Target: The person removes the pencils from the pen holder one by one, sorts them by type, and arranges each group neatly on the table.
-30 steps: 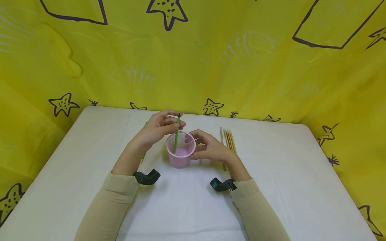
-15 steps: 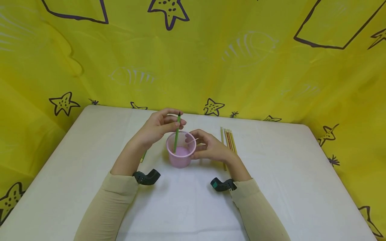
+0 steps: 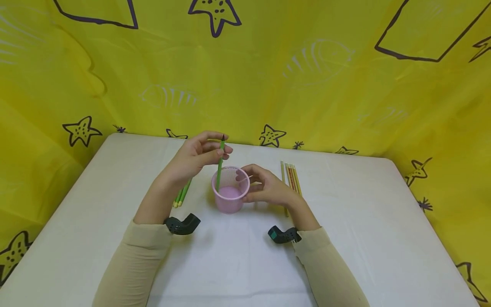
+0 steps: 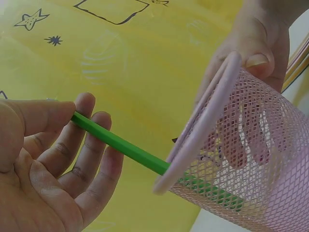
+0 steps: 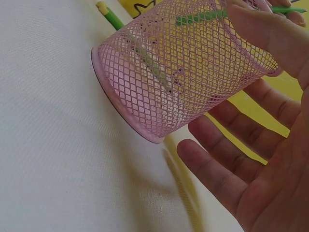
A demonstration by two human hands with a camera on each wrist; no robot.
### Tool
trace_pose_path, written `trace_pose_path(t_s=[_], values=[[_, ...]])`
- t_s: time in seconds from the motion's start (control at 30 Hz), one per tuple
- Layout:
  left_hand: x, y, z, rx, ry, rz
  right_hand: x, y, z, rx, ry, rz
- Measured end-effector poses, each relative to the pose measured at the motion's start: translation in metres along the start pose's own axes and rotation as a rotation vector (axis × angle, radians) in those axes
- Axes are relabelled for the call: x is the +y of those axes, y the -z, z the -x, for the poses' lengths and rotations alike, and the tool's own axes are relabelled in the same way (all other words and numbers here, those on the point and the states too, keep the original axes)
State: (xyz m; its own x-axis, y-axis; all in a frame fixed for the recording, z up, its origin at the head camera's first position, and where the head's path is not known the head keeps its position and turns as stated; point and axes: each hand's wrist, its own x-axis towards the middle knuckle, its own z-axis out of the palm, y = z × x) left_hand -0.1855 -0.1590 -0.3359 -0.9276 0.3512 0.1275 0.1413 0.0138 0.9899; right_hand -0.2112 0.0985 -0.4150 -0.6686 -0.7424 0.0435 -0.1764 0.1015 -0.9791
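A pink mesh pencil cup (image 3: 229,206) stands upright on the table, and my right hand (image 3: 268,187) holds it by its right side. In the right wrist view the thumb lies on one side of the cup (image 5: 188,72) and the fingers on the other. My left hand (image 3: 192,157) pinches a green pencil (image 3: 220,170) near its dark tip, between thumb and fingers. In the left wrist view the lower part of this pencil (image 4: 130,150) is inside the cup and shows through the mesh. Its tip end is hidden there by the thumb.
Several green pencils (image 3: 181,197) lie left of the cup, partly hidden by the left wrist. To the right, several yellow pencils (image 3: 293,181) lie partly behind the right arm. A yellow patterned cloth (image 3: 245,85) hangs along the far edge of the white table (image 3: 337,221).
My left hand has shifted left and away with the green pencil, whose lower end is higher in the cup. More green pencils show beside the left wrist. Right hand and cup stay put.
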Motion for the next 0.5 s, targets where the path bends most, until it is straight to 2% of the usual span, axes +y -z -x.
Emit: trace_pose_path(t_s=[0.5], values=[[0.012, 0.008, 0.007, 0.043, -0.076, 0.028, -0.001, -0.001, 0.000, 0.006, -0.009, 0.009]])
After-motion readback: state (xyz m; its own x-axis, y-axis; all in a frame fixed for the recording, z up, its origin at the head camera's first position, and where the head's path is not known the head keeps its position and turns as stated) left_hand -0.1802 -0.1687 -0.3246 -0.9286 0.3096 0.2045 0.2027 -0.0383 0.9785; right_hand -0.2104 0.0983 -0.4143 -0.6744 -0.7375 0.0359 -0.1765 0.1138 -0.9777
